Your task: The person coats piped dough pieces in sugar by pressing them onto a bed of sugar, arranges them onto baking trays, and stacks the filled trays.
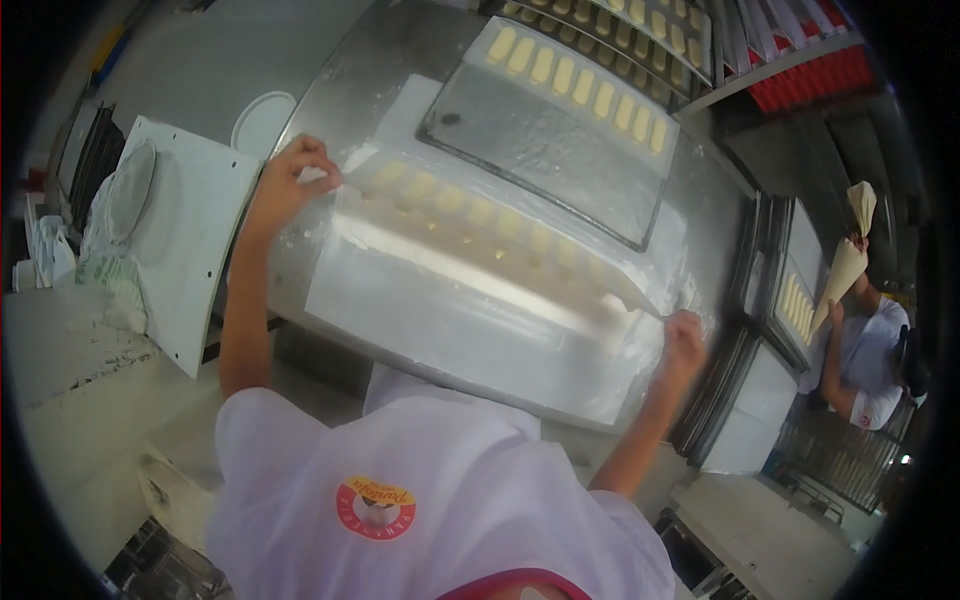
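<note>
My left hand pinches one corner of a thin, pale sheet of baking paper between thumb and fingers. At the opposite corner my right hand is closed on the same sheet. The near edge hangs raised between both hands, above the metal table. A row of pale yellow, finger-shaped batter strips shows faintly on or through the sheet. Beneath it lies white paper with a bright reflection. Just beyond is a flat dark-rimmed baking tray, with a row of batter strips along its far side.
More trays of batter strips stand at the back. A white board is left of the table. At right, a co-worker holds a piping bag over a tray of strips, beside stacked trays.
</note>
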`<state>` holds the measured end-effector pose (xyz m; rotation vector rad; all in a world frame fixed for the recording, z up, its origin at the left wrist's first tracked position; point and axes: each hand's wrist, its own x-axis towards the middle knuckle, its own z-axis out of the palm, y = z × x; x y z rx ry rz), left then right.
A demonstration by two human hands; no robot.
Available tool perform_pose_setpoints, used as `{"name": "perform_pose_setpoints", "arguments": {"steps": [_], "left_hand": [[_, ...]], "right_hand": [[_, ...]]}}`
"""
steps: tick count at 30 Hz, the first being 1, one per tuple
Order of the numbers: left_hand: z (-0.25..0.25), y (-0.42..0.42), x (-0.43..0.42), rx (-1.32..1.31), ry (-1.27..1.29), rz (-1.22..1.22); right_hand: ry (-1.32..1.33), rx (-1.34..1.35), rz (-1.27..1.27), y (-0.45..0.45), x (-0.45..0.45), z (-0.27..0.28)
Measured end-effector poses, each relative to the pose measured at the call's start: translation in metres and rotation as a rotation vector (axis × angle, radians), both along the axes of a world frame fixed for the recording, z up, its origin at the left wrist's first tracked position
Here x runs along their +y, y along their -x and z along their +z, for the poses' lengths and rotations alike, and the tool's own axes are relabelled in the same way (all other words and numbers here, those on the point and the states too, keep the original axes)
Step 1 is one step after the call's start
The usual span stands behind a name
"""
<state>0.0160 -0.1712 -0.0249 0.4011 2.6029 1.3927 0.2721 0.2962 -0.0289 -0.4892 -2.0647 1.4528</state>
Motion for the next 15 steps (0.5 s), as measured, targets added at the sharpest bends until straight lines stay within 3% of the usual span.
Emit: {"name": "perform_pose_setpoints", "arguments": {"steps": [2,4,6,8,9,11,15], "left_hand": [[-0.033,-0.011,-0.013,0.066,0.004,-0.019],[-0.045,-0.030,-0.010,0.040,0.049,-0.010],[-0.064,-0.043,-0.011,0.015,0.095,0.007],[-0.090,-0.052,-0.015,-0.136,-0.113,0.196],[-0.095,-0.055,-0.015,-0.140,-0.111,0.194],[-0.103,-0.056,-0.012,-0.355,-0.155,0.438],[-0.096,-0.063,0.003,-0.252,0.012,0.387]], "right_hand": [[-0.019,-0.023,-0.030,-0.013,-0.010,-0.035],[-0.083,-0.243,0.000,-0.026,-0.021,-0.065],[0.055,-0.349,-0.055,-0.039,-0.031,-0.089],[0.049,-0.374,-0.079,-0.041,-0.043,-0.088],[0.170,-0.332,-0.132,-0.038,-0.049,-0.081],[0.286,-0.288,-0.199,-0.033,-0.056,-0.079],[0.253,-0.284,-0.214,-0.030,-0.055,-0.092]]}}
